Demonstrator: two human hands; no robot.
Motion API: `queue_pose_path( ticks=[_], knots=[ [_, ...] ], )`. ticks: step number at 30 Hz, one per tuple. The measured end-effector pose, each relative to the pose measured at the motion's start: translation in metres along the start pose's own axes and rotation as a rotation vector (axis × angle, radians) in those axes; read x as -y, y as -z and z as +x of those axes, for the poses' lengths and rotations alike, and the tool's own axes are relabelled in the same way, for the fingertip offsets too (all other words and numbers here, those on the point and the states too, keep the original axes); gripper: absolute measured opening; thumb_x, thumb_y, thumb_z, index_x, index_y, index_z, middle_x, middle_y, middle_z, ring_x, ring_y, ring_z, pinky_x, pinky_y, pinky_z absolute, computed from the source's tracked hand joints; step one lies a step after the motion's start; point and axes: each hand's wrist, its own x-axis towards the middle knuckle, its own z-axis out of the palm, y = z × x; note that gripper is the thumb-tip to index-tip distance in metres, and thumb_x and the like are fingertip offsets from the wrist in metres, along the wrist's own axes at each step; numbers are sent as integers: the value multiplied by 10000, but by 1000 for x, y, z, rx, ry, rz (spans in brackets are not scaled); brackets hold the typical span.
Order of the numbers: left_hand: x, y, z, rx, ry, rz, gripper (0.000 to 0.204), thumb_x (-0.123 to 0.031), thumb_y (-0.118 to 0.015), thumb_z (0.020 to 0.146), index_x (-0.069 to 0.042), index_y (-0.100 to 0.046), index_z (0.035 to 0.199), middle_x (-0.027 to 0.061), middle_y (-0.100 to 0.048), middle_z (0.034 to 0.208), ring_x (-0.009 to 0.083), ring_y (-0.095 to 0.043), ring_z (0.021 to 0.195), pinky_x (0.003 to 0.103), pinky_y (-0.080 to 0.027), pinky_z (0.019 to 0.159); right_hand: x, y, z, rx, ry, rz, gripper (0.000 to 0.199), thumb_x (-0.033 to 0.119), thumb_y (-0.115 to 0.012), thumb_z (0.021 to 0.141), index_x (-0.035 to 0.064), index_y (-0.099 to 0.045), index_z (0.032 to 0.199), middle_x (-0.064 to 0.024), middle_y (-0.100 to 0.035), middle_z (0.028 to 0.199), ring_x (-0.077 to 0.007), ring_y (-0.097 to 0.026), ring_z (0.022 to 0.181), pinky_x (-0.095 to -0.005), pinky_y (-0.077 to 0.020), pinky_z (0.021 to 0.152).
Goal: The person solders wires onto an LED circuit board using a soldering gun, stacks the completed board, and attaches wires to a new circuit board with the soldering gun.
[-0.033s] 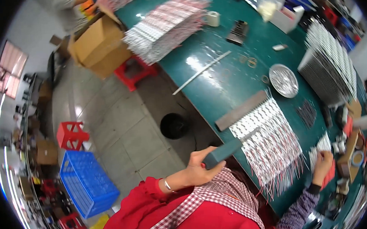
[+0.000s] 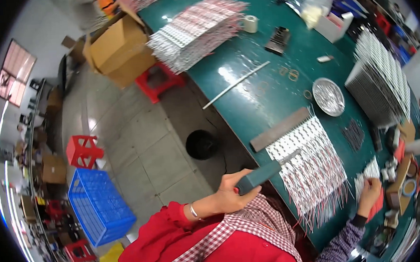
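My left hand (image 2: pixel 232 192), with a silver bracelet at the wrist, is closed round the handle of a dark green tool (image 2: pixel 259 176) with a thin grey tip. Its tip lies over a sheet of white strips (image 2: pixel 309 158) with dark marks and red and white wires fraying from the near edge. Against the sheet's far left edge rests a brown-grey bar (image 2: pixel 280 129). At the right, my right hand (image 2: pixel 369 193) has its fingers curled at a small bunch of white strips (image 2: pixel 371 170) with red wires; exactly what they pinch is hidden.
A metal bowl (image 2: pixel 328 97), black sticks (image 2: pixel 353 135) and a tall stack of strips (image 2: pixel 380 90) stand on the green table (image 2: pixel 238 114). Another strip stack (image 2: pixel 198 29) lies farther off. On the floor are a black bin (image 2: pixel 200 145), a blue crate (image 2: pixel 101 207) and red stools (image 2: pixel 84 151).
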Motion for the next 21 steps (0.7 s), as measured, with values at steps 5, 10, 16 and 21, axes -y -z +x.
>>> queue_pose_path(
  ticks=[5, 10, 16, 21],
  knots=[
    [1, 1, 1, -24, -78, 67, 295, -48, -743, 801, 37, -634, 1061, 126, -660, 815, 194, -653, 666, 285, -506, 612, 14, -1, 8, -69, -9, 46, 67, -11, -648, 829, -2, -615, 886, -164, -623, 865, -342, -600, 805, -415, -468, 695],
    [4, -1, 8, -35, -77, 28, 272, -29, -737, 802, 28, -645, 1051, 100, -643, 791, 138, -623, 652, 272, -494, 603, 11, 2, 12, -39, -87, 122, 60, -22, -652, 814, -14, -612, 858, -165, -624, 829, -335, -608, 767, -404, -472, 674],
    [11, -2, 10, -26, -103, 24, 253, -32, -741, 800, 22, -652, 1030, 80, -629, 768, 114, -593, 646, 264, -476, 599, 15, 11, 11, -159, 0, 147, 73, -33, -628, 821, -24, -609, 890, -180, -612, 839, -340, -607, 781, -399, -474, 708],
    [12, 2, 6, -59, -155, 129, 214, -39, -746, 801, 19, -662, 989, 66, -620, 762, 111, -588, 650, 267, -475, 603, 21, 18, 10, -169, 10, 96, 43, -46, -586, 845, -22, -575, 878, -180, -581, 871, -349, -587, 823, -405, -462, 730]
  ],
)
